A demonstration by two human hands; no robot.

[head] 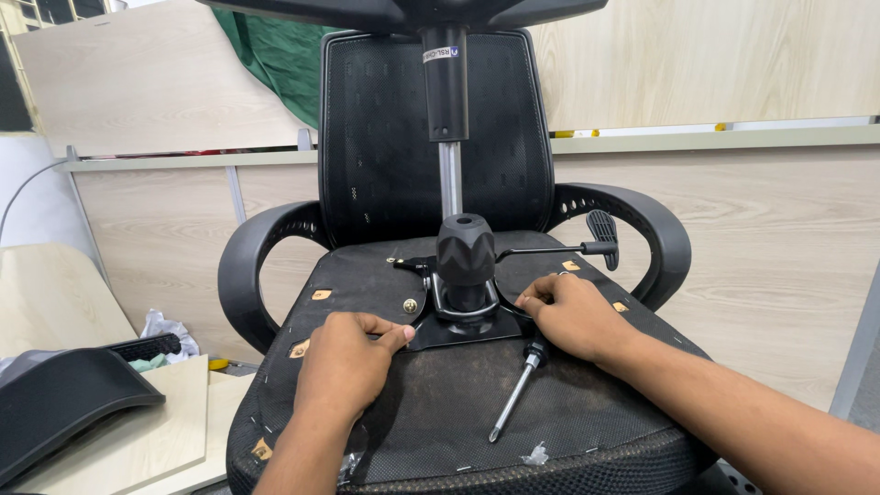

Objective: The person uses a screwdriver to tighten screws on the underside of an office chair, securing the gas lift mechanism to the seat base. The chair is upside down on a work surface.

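On the upturned seat (pixel 458 412) of an office chair, we have both hands at the black mechanism plate (pixel 463 332) fixed to the underside. Left hand (pixel 346 365): fingers curled together, thumb pressing the plate's front-left corner, nothing held. Right hand (pixel 573 312): fingers bent down on the plate's right edge; there's a glint of metal at the fingertips, prob. a screw or washer, but too small to tell if it's pinched. A screwdriver (pixel 515 392) lies loose on the fabric just below the right wrist, tip toward us, untouched. One brass screw (pixel 410 305) shows at the plate's left side. The gas cylinder (pixel 447 137) stands up from the hub (pixel 466 258), lever (pixel 550 248) sticking out to the right.

As we read it, the step is lining the plate up w/ its holes, hardware being set by hand. Next move likely needs the left hand holding the plate steady while the right picks up the driver, w/o shifting the plate off its holes.
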